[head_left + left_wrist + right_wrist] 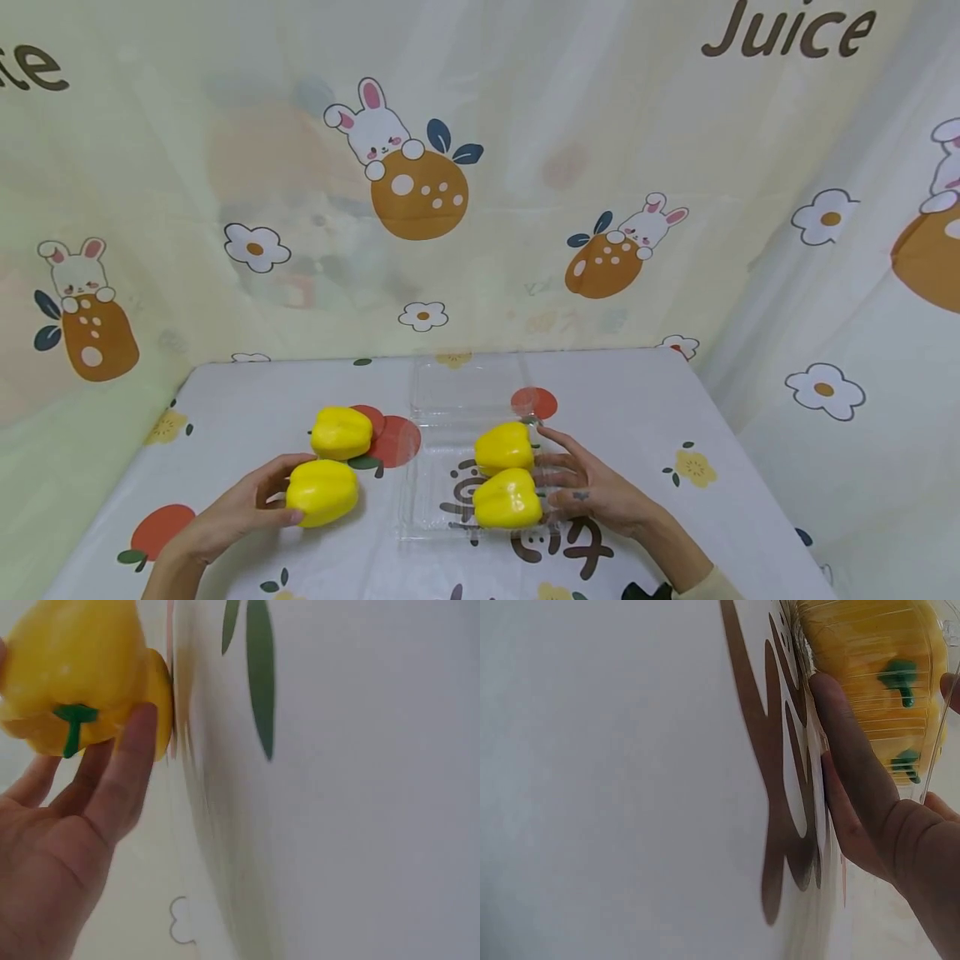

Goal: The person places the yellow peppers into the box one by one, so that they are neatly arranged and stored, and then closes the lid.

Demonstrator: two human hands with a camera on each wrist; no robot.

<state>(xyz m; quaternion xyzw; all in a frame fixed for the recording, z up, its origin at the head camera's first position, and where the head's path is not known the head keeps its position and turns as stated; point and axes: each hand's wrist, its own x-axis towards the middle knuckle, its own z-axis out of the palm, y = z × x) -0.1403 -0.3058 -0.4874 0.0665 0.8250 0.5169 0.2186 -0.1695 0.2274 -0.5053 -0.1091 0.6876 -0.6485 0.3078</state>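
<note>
My left hand (251, 504) holds a yellow bell pepper (322, 493), with the thumb at its near side and fingers at its back. In the left wrist view this pepper (75, 671) shows a green stem. Another yellow bell pepper (342, 432) lies just behind it. To the right, a clear plastic clamshell box (431, 512) lies with its lid folded back. Inside its right half are two yellow bell peppers, a rear one (504, 448) and a front one (507, 498). My right hand (592, 492) grips the box's right side, fingers spread along the wall.
A white printed cloth (712, 533) with fruit, flowers and lettering covers the table. The transparent lid (468, 387) extends toward the back edge. Behind stands a curtain (510, 275) with rabbit prints. A small black object (647, 592) shows at the bottom edge near the right forearm.
</note>
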